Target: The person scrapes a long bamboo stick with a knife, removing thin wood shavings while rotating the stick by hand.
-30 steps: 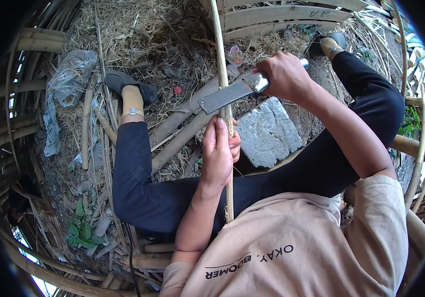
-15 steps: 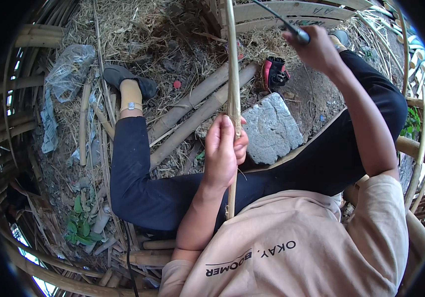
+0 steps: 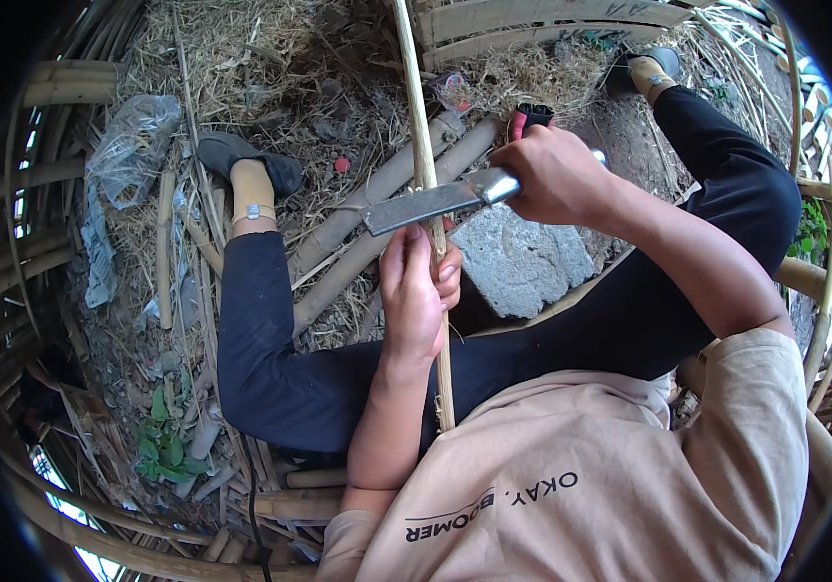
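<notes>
My left hand (image 3: 414, 301) is closed around a long, thin wooden pole (image 3: 417, 107). The pole runs from the far edge of the view down to my shirt, slightly tilted. In my right hand (image 3: 557, 179) is a broad-bladed knife, its handle mostly hidden by my fingers. Its flat, square-ended blade (image 3: 426, 206) lies across the pole just beyond my left fingers and appears to touch it. Part of the pole is covered by the blade. A grey stone block (image 3: 528, 260) lies under and beside my right hand.
Two bamboo poles (image 3: 353, 257) lie on straw-strewn ground between my legs. Past my right hand is a red and black object (image 3: 532, 116), partly hidden. A clear plastic bag (image 3: 135, 145) lies at the left. Light slatted boards (image 3: 552, 19) stand at the far side.
My right hand has come down and left, bringing the raised knife onto the pole. The pole's far end has shifted left; my left hand keeps its grip, moved slightly left.
</notes>
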### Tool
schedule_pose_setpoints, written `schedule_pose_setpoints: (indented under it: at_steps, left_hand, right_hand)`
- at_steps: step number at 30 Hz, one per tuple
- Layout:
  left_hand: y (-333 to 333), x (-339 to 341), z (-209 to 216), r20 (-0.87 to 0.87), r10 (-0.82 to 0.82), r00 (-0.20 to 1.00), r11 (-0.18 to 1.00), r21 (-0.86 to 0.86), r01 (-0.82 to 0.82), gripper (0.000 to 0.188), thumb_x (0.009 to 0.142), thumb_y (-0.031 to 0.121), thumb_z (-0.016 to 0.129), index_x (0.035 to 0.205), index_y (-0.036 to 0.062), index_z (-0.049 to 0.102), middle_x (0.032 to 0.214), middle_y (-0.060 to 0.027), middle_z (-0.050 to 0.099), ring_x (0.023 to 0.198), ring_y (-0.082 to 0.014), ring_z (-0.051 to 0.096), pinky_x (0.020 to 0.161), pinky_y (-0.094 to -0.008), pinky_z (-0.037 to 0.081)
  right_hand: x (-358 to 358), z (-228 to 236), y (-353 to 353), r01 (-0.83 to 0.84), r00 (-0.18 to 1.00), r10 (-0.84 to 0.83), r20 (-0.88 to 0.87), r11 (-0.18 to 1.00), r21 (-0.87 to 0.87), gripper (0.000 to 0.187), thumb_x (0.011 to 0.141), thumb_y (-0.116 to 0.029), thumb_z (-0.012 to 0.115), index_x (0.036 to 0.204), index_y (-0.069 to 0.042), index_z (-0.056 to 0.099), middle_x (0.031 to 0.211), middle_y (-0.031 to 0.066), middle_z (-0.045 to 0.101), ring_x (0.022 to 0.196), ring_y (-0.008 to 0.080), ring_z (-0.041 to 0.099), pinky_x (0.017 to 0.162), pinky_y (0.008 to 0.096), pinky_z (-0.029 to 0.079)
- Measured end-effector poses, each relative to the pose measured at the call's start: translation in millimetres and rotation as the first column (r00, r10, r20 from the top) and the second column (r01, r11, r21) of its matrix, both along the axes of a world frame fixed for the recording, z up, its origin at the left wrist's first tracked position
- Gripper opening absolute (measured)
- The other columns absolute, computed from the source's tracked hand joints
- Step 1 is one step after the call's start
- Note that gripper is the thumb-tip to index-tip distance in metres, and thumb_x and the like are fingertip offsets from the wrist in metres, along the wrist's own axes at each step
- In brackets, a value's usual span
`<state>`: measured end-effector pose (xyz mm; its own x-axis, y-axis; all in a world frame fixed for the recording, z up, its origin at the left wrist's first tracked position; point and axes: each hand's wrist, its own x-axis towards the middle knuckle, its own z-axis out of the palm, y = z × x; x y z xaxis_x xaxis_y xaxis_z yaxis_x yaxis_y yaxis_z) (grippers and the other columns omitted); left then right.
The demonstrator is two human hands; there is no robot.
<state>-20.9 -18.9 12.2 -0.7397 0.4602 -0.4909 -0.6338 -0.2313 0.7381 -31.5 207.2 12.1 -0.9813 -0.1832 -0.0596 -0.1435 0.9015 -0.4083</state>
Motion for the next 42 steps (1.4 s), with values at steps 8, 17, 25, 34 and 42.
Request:
schedule_pose_setpoints:
  at_steps: [8, 17, 25, 34, 42]
  left_hand:
    - [-2, 7, -1, -0.003, -0.013, 1.0, 0.999, 0.032, 0.014, 0.032, 0.112, 0.034, 0.034, 0.109, 0.0091, 0.054, 0.065, 0.006, 0.034, 0.046, -0.0004, 0.023, 0.039, -0.0183, 0.018]
    - [1, 10, 1, -0.048, -0.03, 0.998, 0.999, 0.019, 0.031, 0.031, 0.112, 0.034, 0.034, 0.108, 0.0089, 0.053, 0.065, 0.0064, 0.034, 0.046, -0.0001, 0.024, 0.039, -0.0182, 0.018]
    - [-6, -4, -1, 0.006, 0.016, 1.0, 1.0, 0.027, -0.016, 0.032, 0.112, 0.033, 0.036, 0.109, 0.0071, 0.054, 0.065, 0.0057, 0.036, 0.047, 0.0001, 0.025, 0.039, -0.0176, 0.019]
    - [-7, -5, -7, 0.027, -0.024, 0.999, 0.998, 0.06, 0.022, 0.031, 0.111, 0.032, 0.036, 0.109, 0.0075, 0.055, 0.065, 0.0057, 0.035, 0.046, -0.0006, 0.023, 0.039, -0.018, 0.018]
    - [0, 4, -4, -0.032, -0.033, 0.999, 0.999, 0.009, 0.033, 0.033, 0.112, 0.036, 0.033, 0.108, 0.009, 0.053, 0.065, 0.0067, 0.034, 0.046, 0.0002, 0.023, 0.039, -0.0177, 0.017]
  right_hand:
    - [-19, -9, 12, 0.155, 0.988, -0.154, -0.007, 0.988, 0.023, 0.01, 0.065, -0.012, 0.07, 0.073, -0.005, 0.071, 0.065, 0.0184, 0.067, 0.063, 0.0398, 0.068, 0.062, 0.0459, 0.057]
    - [-42, -6, 43, 0.44, 0.897, -0.442, 0.01, 0.895, 0.066, 0.016, 0.08, -0.013, 0.065, 0.09, -0.005, 0.075, 0.074, 0.0178, 0.071, 0.069, 0.0365, 0.072, 0.07, 0.0465, 0.06]
    - [-28, 15, 50, 0.357, 0.931, -0.361, -0.046, 0.931, -0.077, 0.018, 0.087, -0.022, 0.07, 0.089, -0.005, 0.076, 0.076, 0.017, 0.072, 0.069, 0.0337, 0.071, 0.068, 0.0447, 0.056]
    - [-3, 2, -9, 0.0, 1.0, 0.0, 0.009, 1.0, 0.002, 0.011, 0.067, -0.013, 0.068, 0.074, -0.005, 0.071, 0.066, 0.0175, 0.067, 0.065, 0.0378, 0.07, 0.065, 0.047, 0.058]
    - [-28, -4, 10, 0.125, 0.99, -0.12, -0.071, 0.99, 0.063, 0.01, 0.067, -0.011, 0.068, 0.072, -0.003, 0.07, 0.065, 0.0192, 0.067, 0.062, 0.0387, 0.069, 0.061, 0.0457, 0.057]
